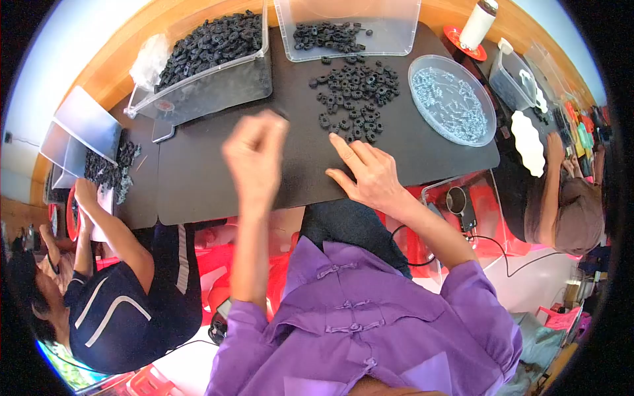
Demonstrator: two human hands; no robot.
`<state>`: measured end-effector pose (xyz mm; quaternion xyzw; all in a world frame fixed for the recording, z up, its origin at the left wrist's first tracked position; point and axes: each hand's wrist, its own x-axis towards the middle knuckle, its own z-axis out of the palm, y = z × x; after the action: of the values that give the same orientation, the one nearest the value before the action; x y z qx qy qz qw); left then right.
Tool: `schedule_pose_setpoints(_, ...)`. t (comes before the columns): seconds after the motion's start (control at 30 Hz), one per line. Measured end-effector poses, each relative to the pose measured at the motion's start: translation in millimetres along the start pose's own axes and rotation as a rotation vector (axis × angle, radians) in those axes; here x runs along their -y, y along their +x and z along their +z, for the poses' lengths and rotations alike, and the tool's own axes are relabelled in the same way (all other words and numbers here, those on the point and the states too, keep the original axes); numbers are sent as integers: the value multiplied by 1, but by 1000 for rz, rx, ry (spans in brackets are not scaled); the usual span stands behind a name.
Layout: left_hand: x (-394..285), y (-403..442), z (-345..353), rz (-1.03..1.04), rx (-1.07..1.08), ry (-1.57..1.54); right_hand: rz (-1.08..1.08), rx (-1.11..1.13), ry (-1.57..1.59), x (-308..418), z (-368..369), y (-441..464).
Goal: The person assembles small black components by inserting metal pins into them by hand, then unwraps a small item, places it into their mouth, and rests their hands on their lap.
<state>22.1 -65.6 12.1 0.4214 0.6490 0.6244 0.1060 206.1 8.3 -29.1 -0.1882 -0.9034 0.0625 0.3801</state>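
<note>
Over the dark table, my left hand [256, 155] is raised and smeared by motion, its fingers curled; whether anything is in it cannot be made out. My right hand [363, 170] rests at the near edge of a pile of small black parts [360, 89], fingers apart, the index fingertip beside the nearest parts. Behind the pile lies a clear bin [389, 45] with more black parts inside. A round clear tray [490, 125] of small transparent pieces is right of the pile.
A large clear bin [231, 86] heaped with black parts stands at the back left. A white bottle [477, 28] sits on a red plate at the back right. One person [125, 310] works at the left, another [574, 211] at the right.
</note>
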Motion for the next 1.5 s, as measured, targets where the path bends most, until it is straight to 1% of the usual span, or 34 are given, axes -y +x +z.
schedule_pose_setpoints(0.03, -11, 25, -15, 92, -61, 170, -34, -13, -12, -1, 1, -2)
schedule_pose_setpoints(0.07, -18, 52, -29, 197, -121, 254, -27, -16, -28, 1, -1, -2)
schedule_pose_setpoints(0.1, -23, 82, -41, 217, -165, 347, -17, -19, -38, 0, 0, -2)
schedule_pose_setpoints(0.13, -34, 107, -47, 99, -203, 460, -32, -10, -63, -2, 1, -3)
schedule_pose_setpoints(0.17, -20, 140, -59, 272, -190, 564, -46, -1, -89, -2, 2, -4)
schedule_pose_setpoints(0.23, -9, 165, -63, 447, -314, 807, -51, -23, -83, -3, 3, -6)
schedule_pose_setpoints(0.27, -5, 165, -66, 511, -280, 869, -66, -36, -92, -5, 5, -8)
schedule_pose_setpoints(0.33, -26, 123, -36, 382, -265, 544, -63, -68, -75, -5, 7, -9)
schedule_pose_setpoints(0.37, -26, 106, -25, 332, -209, 501, -132, -53, -87, -6, 8, -10)
schedule_pose_setpoints(0.4, -25, 90, -10, 374, -165, 400, -205, -33, -98, -7, 8, -12)
schedule_pose_setpoints(0.43, -25, 73, 1, 372, -94, 416, -203, -26, -95, -7, 8, -13)
schedule_pose_setpoints(0.47, -16, 64, 15, 457, -23, 347, -229, -27, -91, -7, 8, -13)
schedule_pose_setpoints(0.5, -18, 53, 28, 490, 71, 350, -257, -32, -87, -7, 8, -12)
schedule_pose_setpoints(0.53, -15, 45, 39, 406, 184, 357, -259, -31, -85, -7, 8, -12)
schedule_pose_setpoints(0.57, -3, 42, 49, 417, 259, 354, -244, -20, -85, -7, 8, -12)
schedule_pose_setpoints(0.6, -1, 38, 57, 333, 323, 384, -229, -9, -86, -7, 9, -12)
schedule_pose_setpoints(0.7, 15, 41, 76, 306, 370, 412, -211, 25, -100, -6, 8, -13)
schedule_pose_setpoints(0.77, 26, 46, 89, 391, 441, 413, -216, 31, -109, -6, 7, -13)
schedule_pose_setpoints(0.8, 26, 48, 94, 383, 485, 455, -226, 37, -117, -6, 7, -13)
schedule_pose_setpoints(0.87, 31, 49, 105, 472, 547, 569, -224, 44, -117, -7, 8, -14)
schedule_pose_setpoints(0.9, 34, 51, 109, 423, 606, 573, -222, 52, -118, -7, 9, -14)
schedule_pose_setpoints(1.03, 40, 53, 117, 465, 600, 604, -215, 42, -109, -9, 10, -14)
schedule_pose_setpoints(1.13, 44, 53, 111, 534, 511, 515, -222, 33, -120, -8, 11, -14)
schedule_pose_setpoints(1.17, 46, 52, 108, 545, 484, 473, -229, -3, -103, -8, 12, -13)
schedule_pose_setpoints(1.2, 47, 51, 103, 516, 450, 377, -236, -37, -91, -9, 12, -13)
schedule_pose_setpoints(1.27, 32, 39, 84, 316, 415, 277, -215, -43, -96, -9, 14, -15)
schedule_pose_setpoints(1.3, 34, 33, 74, 252, 397, 209, -225, -48, -75, -10, 12, -14)
schedule_pose_setpoints(1.33, 33, 25, 63, 122, 404, 143, -222, -43, -91, -9, 9, -13)
schedule_pose_setpoints(1.4, 34, 4, 46, -79, 372, -14, -155, -114, -2, -8, 6, -10)
schedule_pose_setpoints(1.43, 34, -6, 42, -119, 346, -62, -105, -145, 95, -8, 3, -9)
schedule_pose_setpoints(1.5, 39, -25, 33, -162, 322, -149, 76, -220, 245, -16, -4, -7)
